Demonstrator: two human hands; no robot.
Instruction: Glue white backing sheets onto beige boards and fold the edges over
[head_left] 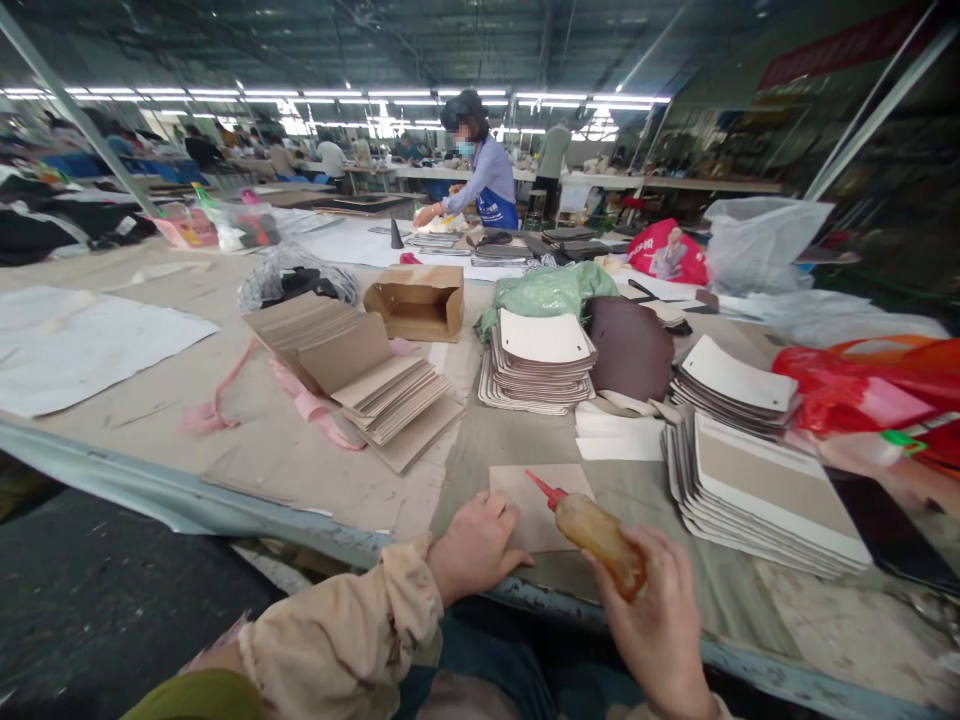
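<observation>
My right hand (664, 610) is wrapped round a squeeze glue bottle (596, 535), which is translucent and amber with a red pointed nozzle. The bottle is tilted, its tip pointing up and left above a flat tan cardboard piece (551, 540). On the left edge of that piece rests my left hand (476, 545), thumb apart from the fingers, gripping nothing visible. Beyond it a fanned stack of tan cardboard pieces (397, 400) leans on the table. Farther right are a pile of white-topped panels (544, 340) and a stack of white panels with a tan strip (780, 490).
An open cardboard box (416, 300) and a green plastic bag (555, 288) stand behind the stacks. A dark phone-like slab (892, 525) lies at the right, near red plastic bags (855, 385). Across the table a person in a blue apron (484, 170) is working.
</observation>
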